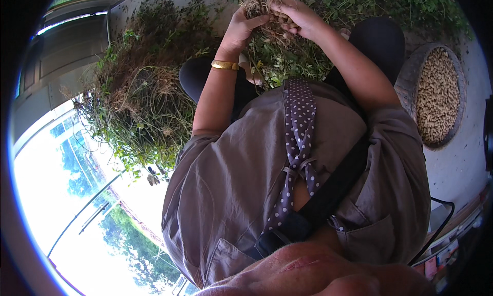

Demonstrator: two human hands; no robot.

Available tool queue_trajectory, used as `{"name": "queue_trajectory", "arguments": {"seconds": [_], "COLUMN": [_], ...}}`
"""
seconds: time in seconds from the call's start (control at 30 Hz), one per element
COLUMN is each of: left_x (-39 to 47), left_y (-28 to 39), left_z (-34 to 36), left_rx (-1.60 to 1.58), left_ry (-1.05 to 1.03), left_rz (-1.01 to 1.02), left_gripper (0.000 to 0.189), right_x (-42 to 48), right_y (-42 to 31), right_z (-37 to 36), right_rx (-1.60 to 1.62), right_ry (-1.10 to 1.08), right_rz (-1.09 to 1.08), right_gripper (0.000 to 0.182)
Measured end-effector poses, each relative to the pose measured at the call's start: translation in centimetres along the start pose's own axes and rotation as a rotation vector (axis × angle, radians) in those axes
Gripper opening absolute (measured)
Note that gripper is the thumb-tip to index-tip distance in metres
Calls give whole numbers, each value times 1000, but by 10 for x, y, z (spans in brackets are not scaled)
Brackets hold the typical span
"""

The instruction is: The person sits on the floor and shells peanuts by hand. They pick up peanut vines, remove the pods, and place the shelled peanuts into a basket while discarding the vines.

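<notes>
Dry, stringy peanut roots are bunched between my two hands at the top of the view. My left hand, with a gold bangle at its wrist, grips the root bunch with the thumb across it. Curled around a cluster of peanut pods hanging from these roots is my right hand. Its fingertips are partly hidden by pods and roots. Leafy peanut stems lie below the hands, between my knees.
A large heap of uprooted peanut plants rises on my left. More green plants spread across the floor ahead. At my right stands a round basket filled with loose peanut pods. A bright opening lies beyond the left heap.
</notes>
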State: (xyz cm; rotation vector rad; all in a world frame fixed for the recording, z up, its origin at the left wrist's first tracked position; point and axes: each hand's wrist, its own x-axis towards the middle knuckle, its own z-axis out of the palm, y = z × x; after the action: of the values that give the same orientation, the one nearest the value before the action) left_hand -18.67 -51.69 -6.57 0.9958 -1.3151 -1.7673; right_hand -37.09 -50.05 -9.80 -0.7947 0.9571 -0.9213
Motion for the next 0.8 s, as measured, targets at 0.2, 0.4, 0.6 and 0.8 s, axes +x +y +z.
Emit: {"name": "queue_trajectory", "arguments": {"seconds": [0.2, 0.4, 0.6, 0.8], "left_x": [6, -1, -1, 2], "left_y": [-11, 5, -1, -10], "left_z": [-3, 8, 7, 9], "left_rx": [199, 22, -118, -222], "left_ry": [9, 7, 27, 55], "left_rz": [72, -24, -49, -34], "left_gripper": [33, 25, 12, 7], "right_x": [-3, 12, 8, 1], "right_y": [1, 12, 4, 5], "right_z": [9, -3, -6, 12], "right_rx": [-164, -17, 124, -176], "right_ry": [22, -45, -205, 88], "right_rz": [-95, -114, -44, -325], "right_gripper": [36, 33, 35, 33]}}
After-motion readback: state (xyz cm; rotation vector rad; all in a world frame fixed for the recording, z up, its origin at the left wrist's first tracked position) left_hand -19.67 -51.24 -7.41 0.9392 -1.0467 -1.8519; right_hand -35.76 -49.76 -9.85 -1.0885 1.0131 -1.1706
